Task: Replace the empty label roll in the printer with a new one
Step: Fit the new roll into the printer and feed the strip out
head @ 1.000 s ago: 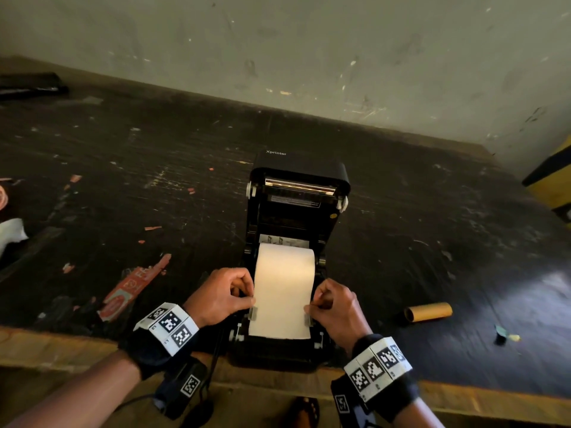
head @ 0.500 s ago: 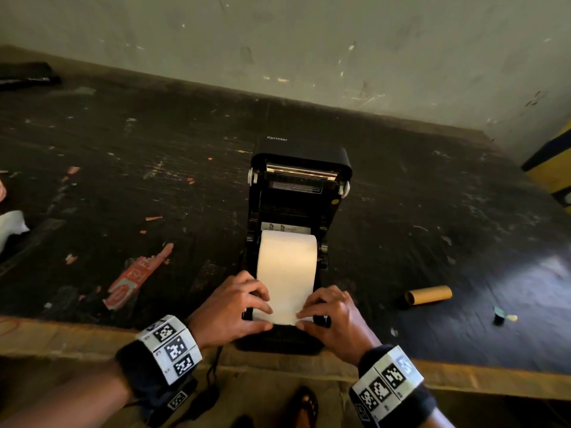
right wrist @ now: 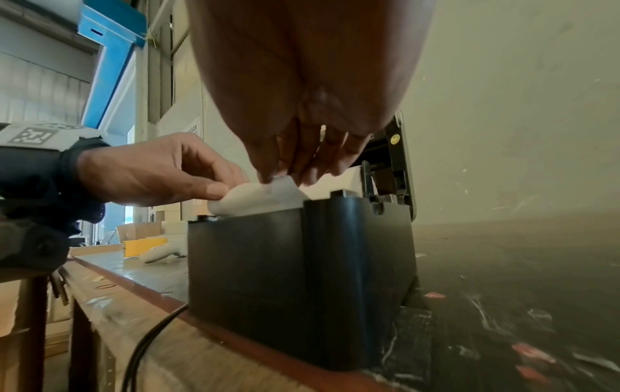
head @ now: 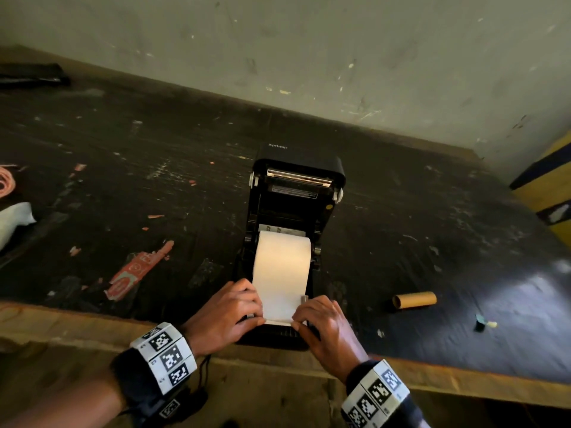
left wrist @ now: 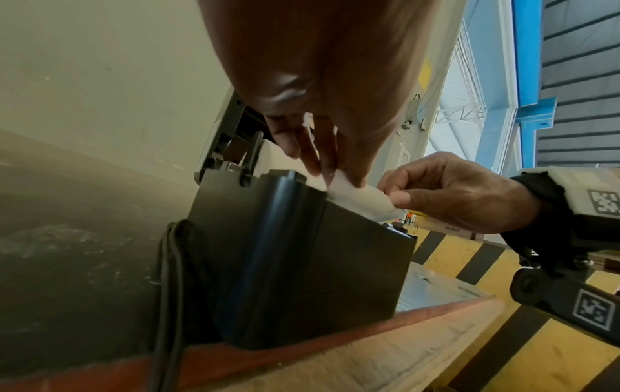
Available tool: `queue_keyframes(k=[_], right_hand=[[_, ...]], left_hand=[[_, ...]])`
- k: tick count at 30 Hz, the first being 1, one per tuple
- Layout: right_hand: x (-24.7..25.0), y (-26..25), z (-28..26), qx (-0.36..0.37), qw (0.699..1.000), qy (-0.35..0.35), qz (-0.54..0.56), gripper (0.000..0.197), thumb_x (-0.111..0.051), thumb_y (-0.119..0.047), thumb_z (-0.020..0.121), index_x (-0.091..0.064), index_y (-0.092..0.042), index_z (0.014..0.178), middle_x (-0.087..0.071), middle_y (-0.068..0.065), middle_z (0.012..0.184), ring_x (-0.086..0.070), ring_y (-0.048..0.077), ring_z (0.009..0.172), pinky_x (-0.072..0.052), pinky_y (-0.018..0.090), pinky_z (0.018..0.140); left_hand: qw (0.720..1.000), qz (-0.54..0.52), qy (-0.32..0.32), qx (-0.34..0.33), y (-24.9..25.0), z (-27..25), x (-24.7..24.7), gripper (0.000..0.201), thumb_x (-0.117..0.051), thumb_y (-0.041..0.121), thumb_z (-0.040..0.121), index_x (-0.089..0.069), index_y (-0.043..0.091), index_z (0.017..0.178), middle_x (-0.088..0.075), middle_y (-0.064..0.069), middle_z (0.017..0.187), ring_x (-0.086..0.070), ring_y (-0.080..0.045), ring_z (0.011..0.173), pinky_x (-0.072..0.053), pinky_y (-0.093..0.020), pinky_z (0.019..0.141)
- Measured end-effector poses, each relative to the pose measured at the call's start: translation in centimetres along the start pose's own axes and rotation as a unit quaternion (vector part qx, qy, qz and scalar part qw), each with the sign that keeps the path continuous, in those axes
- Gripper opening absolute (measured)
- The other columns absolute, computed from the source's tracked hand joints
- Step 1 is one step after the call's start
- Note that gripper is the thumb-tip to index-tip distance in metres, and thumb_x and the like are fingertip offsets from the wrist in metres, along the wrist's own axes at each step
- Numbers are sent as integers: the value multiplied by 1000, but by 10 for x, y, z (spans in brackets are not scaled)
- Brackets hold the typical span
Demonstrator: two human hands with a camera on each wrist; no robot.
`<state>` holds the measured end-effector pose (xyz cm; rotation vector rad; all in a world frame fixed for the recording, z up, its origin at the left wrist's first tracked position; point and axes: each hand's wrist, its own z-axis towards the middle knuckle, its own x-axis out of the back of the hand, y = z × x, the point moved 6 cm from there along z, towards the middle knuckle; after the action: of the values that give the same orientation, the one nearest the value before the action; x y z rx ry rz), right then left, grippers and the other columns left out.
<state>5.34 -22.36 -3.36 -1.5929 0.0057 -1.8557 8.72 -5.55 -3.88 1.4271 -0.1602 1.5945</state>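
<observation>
Both hands are pinching the free end of the label paper (head: 282,270): left hand (head: 227,310) on its left corner, right hand (head: 324,327) on the right, holding it down over the front lip of the open Xprinter label printer (head: 296,193), which sits right at the table edge (head: 71,322) with open tabletop either side. Since a moment ago the thumbs have closed in on the corners, and the strip's end looks slightly curled, I think. The empty cardboard core (head: 414,300) lies well off to the right.
</observation>
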Motion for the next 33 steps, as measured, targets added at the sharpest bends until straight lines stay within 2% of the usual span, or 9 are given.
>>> queue_keyframes(k=[8, 14, 22, 25, 27, 29, 30, 31, 33], right_hand=[[5, -28, -41, -6, 999, 26, 18, 25, -48, -33, 89, -67, -17, 85, -71, -5, 102, -58, 12, 100, -41, 28, 87], [1, -43, -67, -9, 1000, 20, 16, 29, -46, -34, 89, -68, -15, 88, -72, -4, 96, -60, 15, 96, -44, 32, 85], [-8, -47, -78, -6, 1000, 10, 3, 8, -62, -20, 87, -68, -15, 89, -72, -1, 97, -59, 17, 97, -47, 36, 88], [-3, -46, -75, 7, 1000, -13, 2, 16, -59, -28, 89, -70, -16, 91, -72, -2, 98, -59, 16, 97, -48, 39, 88], [8, -42, -66, -8, 1000, -24, 1, 32, -49, -42, 89, -68, -20, 103, -70, -3, 109, -56, 14, 107, -45, 42, 95], [24, -33, -52, -44, 998, -42, -9, 51, -45, -52, 88, -50, -26, 132, -51, -3, 140, -38, 13, 131, -30, 44, 111], [33, -28, -42, -62, 996, -59, -12, 64, -46, -55, 88, -30, -30, 145, -29, -3, 152, -21, 12, 140, -19, 43, 117], [42, -26, -34, -79, 994, -79, -17, 76, -45, -60, 86, -10, -34, 149, -8, -5, 154, -6, 11, 141, -9, 42, 117], [66, -21, -10, -85, 993, -76, -40, 86, -29, -74, 78, 10, -38, 146, 8, 0, 155, 5, 15, 142, -2, 41, 116]], left_hand=[[999, 6, 18, 39, 35, -37, -5, 36, -44, 45, 83, -68, 18, 77, -62, 4, 115, -35, -2, 119, -31, -24, 98], [998, 30, 35, 48, 58, -63, -10, 34, -45, 43, 83, -67, 18, 78, -64, 4, 103, -40, -4, 112, -35, -26, 91], [997, 46, 10, 63, 63, -77, -17, 39, -44, 47, 83, -68, 17, 81, -61, 4, 97, -42, -4, 105, -39, -29, 88], [995, 45, -8, 88, 61, -74, -12, 44, -43, 56, 80, -68, 22, 90, -60, 7, 104, -39, 0, 108, -41, -30, 94], [993, 46, -11, 111, 59, -66, -3, 55, -43, 64, 77, -64, 24, 108, -56, 11, 118, -34, 2, 116, -34, -29, 102], [988, 56, -24, 140, 51, -53, 11, 67, -41, 67, 77, -45, 27, 131, -36, 17, 138, -21, -1, 131, -21, -29, 108], [987, 63, -27, 145, 45, -43, 20, 71, -40, 67, 78, -33, 29, 138, -25, 17, 145, -13, -3, 136, -17, -32, 110], [987, 69, -22, 144, 42, -32, 31, 74, -39, 68, 78, -25, 30, 141, -16, 15, 149, -6, -5, 139, -15, -36, 112], [987, 83, 5, 139, 36, -7, 56, 76, -38, 67, 79, -19, 30, 142, -8, 11, 152, 1, -4, 139, -14, -39, 114]])
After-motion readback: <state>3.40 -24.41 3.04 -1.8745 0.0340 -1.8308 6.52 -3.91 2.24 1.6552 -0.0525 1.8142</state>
